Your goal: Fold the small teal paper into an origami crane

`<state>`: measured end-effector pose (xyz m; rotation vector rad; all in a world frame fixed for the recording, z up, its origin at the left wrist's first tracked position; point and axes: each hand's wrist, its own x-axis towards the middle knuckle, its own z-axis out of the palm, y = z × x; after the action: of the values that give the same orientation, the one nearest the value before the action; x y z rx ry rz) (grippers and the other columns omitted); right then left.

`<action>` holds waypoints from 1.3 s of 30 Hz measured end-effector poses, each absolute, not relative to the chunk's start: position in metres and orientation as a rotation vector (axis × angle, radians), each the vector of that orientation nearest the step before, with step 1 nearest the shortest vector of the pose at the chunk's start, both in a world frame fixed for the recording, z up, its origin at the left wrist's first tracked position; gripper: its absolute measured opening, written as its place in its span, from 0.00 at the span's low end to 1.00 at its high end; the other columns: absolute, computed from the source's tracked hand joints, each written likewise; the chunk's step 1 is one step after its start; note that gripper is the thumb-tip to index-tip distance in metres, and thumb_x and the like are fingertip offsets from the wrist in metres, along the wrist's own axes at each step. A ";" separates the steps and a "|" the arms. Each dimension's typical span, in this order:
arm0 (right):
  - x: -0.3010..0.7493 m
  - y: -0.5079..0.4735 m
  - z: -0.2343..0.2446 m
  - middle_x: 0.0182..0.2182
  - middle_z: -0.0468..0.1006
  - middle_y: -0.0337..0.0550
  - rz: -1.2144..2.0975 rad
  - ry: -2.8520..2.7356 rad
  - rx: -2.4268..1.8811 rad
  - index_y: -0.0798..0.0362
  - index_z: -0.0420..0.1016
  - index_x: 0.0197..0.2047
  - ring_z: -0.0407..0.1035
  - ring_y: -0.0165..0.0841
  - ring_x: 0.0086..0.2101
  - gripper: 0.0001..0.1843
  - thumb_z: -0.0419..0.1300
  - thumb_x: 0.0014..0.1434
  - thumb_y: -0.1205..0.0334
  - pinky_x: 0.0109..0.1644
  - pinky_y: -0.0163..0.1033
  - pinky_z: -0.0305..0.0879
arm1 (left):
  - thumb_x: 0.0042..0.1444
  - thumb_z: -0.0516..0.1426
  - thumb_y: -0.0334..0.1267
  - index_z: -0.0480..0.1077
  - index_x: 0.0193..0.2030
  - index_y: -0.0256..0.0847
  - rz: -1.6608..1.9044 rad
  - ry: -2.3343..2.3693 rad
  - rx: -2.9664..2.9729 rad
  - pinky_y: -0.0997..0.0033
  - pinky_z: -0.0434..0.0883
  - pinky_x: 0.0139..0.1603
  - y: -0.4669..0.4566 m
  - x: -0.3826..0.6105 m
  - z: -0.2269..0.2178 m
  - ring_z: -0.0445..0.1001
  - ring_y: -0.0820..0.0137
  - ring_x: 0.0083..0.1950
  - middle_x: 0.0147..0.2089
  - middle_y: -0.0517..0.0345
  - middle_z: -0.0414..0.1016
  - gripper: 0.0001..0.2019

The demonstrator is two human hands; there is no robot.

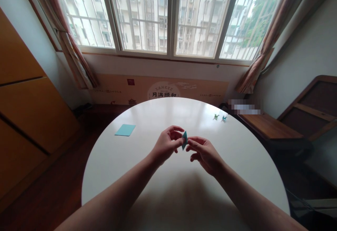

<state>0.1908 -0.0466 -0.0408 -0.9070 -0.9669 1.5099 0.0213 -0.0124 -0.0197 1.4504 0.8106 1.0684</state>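
A small folded piece of teal origami paper (184, 139) is held up above the table, its pointed ends facing up and down. My left hand (170, 141) pinches it from the left between thumb and fingers. From the right, my right hand (201, 150) reaches its edge with thumb and index finger pressed together, the other fingers curled loosely below. Farther left lies a flat stack or sheet of teal square paper (125, 130). Toward the back right stand a green origami crane (216, 117) and a blue origami crane (224, 118), side by side.
The round white table (110, 175) fills the space before me. Behind it is a long printed box (121, 87) below barred windows. A wooden bench (273, 125) stands at the right, and an orange-brown cabinet (39, 115) at the left.
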 end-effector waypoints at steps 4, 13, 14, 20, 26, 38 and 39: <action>0.191 -0.045 -0.042 0.27 0.78 0.44 1.481 -0.958 -0.895 0.53 0.85 0.36 0.70 0.34 0.31 0.18 0.76 0.46 0.51 0.24 0.31 0.64 | 0.48 0.68 0.43 0.73 0.44 0.35 1.067 0.835 1.475 0.78 0.67 0.20 -0.012 0.022 -0.020 0.74 0.68 0.33 0.35 0.53 0.77 0.19; 0.192 -0.044 -0.044 0.29 0.77 0.43 1.450 -0.971 -0.857 0.53 0.85 0.37 0.67 0.32 0.31 0.18 0.76 0.47 0.51 0.24 0.32 0.65 | 0.48 0.69 0.50 0.78 0.32 0.34 0.975 0.870 1.441 0.79 0.63 0.19 -0.013 0.022 -0.018 0.69 0.73 0.27 0.27 0.56 0.74 0.18; 0.192 -0.044 -0.044 0.27 0.76 0.42 1.460 -0.972 -0.855 0.53 0.85 0.38 0.66 0.31 0.29 0.18 0.76 0.47 0.51 0.24 0.31 0.64 | 0.47 0.69 0.50 0.78 0.31 0.34 0.974 0.872 1.433 0.79 0.63 0.19 -0.013 0.022 -0.017 0.69 0.73 0.27 0.26 0.57 0.73 0.18; 0.194 -0.045 -0.042 0.26 0.74 0.41 1.528 -1.000 -0.838 0.53 0.85 0.36 0.64 0.30 0.29 0.17 0.76 0.48 0.50 0.22 0.30 0.63 | 0.46 0.69 0.51 0.76 0.28 0.35 0.941 0.855 1.412 0.79 0.62 0.20 -0.014 0.022 -0.015 0.67 0.74 0.26 0.25 0.58 0.72 0.18; 0.193 -0.044 -0.043 0.26 0.76 0.42 1.481 -1.028 -0.870 0.53 0.85 0.35 0.66 0.32 0.29 0.17 0.76 0.47 0.50 0.21 0.31 0.64 | 0.45 0.69 0.50 0.76 0.28 0.35 0.938 0.859 1.449 0.77 0.62 0.20 -0.014 0.022 -0.016 0.67 0.73 0.25 0.25 0.58 0.72 0.17; 0.185 -0.047 -0.049 0.29 0.78 0.45 1.264 -1.018 -0.893 0.53 0.85 0.37 0.67 0.33 0.30 0.16 0.72 0.53 0.49 0.20 0.31 0.65 | 0.48 0.68 0.49 0.78 0.28 0.35 1.034 0.934 1.414 0.77 0.62 0.20 -0.018 0.030 -0.020 0.66 0.74 0.24 0.25 0.56 0.75 0.16; 0.184 -0.047 -0.049 0.28 0.78 0.44 1.252 -1.011 -0.893 0.53 0.85 0.37 0.67 0.33 0.30 0.16 0.72 0.53 0.49 0.20 0.31 0.65 | 0.48 0.68 0.49 0.79 0.29 0.35 1.038 0.935 1.406 0.77 0.62 0.20 -0.019 0.030 -0.020 0.66 0.74 0.24 0.25 0.55 0.75 0.16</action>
<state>0.1840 -0.0475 -0.0489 -0.8927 -1.0113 1.2518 0.0305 -0.0192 -0.0199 1.4062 0.9347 1.0381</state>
